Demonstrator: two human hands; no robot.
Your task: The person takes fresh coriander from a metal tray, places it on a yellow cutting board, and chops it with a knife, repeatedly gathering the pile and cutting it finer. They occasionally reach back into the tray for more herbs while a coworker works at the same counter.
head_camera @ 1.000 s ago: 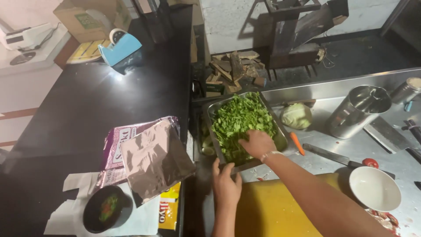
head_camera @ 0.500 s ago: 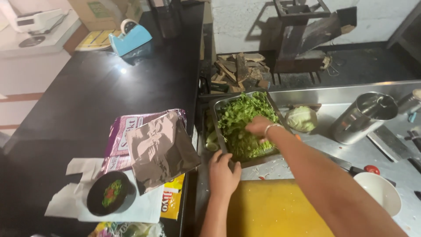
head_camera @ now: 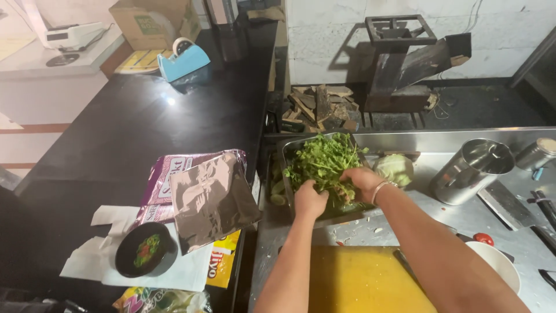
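Observation:
A metal tray [head_camera: 286,152] full of leafy green herbs [head_camera: 321,157] sits at the near left of a steel counter. My left hand [head_camera: 309,200] presses into the near edge of the pile, fingers curled around leaves. My right hand [head_camera: 360,181], with a bangle at the wrist, grips a bunch of the same greens just to the right. Both hands are partly sunk in the leaves, and the tray's near rim is hidden behind them.
A yellow cutting board [head_camera: 362,281] lies below my arms. A pale cabbage [head_camera: 395,168], a steel cup [head_camera: 470,170], a white bowl [head_camera: 497,264], a small tomato [head_camera: 483,238] and knives [head_camera: 504,204] lie right. Foil packets [head_camera: 205,197] and a black bowl [head_camera: 145,249] sit on the black counter.
My left hand has moved from the tray's near rim up into the greens. My right hand has drawn back toward me and closed on a bunch. The view has tilted upward.

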